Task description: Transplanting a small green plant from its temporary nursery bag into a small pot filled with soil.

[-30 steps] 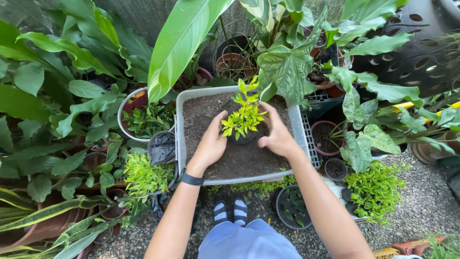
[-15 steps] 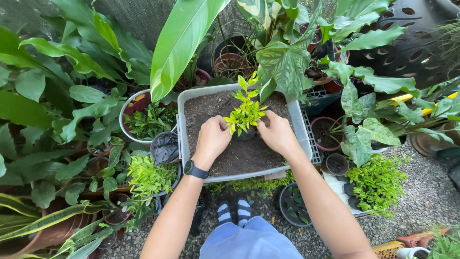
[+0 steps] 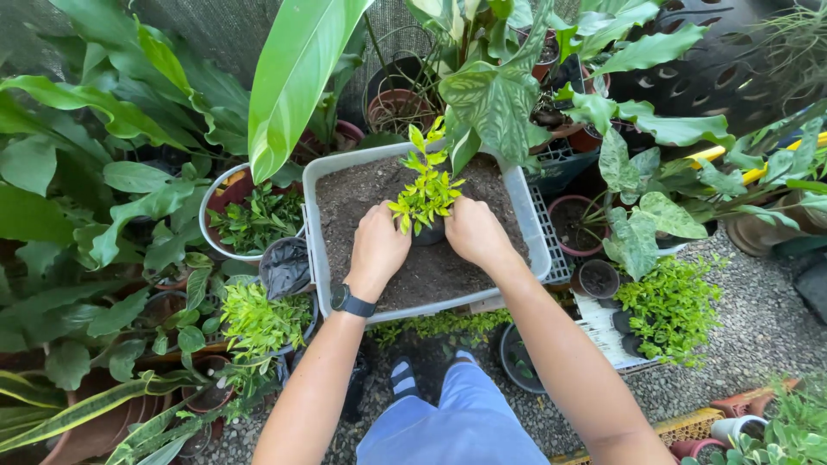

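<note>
Soft, even daylight floods in from above, bright on the big glossy leaf with a touch of glare. Shadows stay gentle, deepest among the foliage at the left edge. Focus is crisp throughout; wide-angle distortion bends the corners.

floor: grey gravel | backdrop: dark mesh screen | light: daylight

— How much of the small black pot showed?

— Only a sliver; the left hand and right hand covered its sides, and the yellow-green leafy seedling hid its rim.

— And the fingertips?

— Tucked behind the pot, out of sight. Both forearms were cut off at the bottom edge.
</note>
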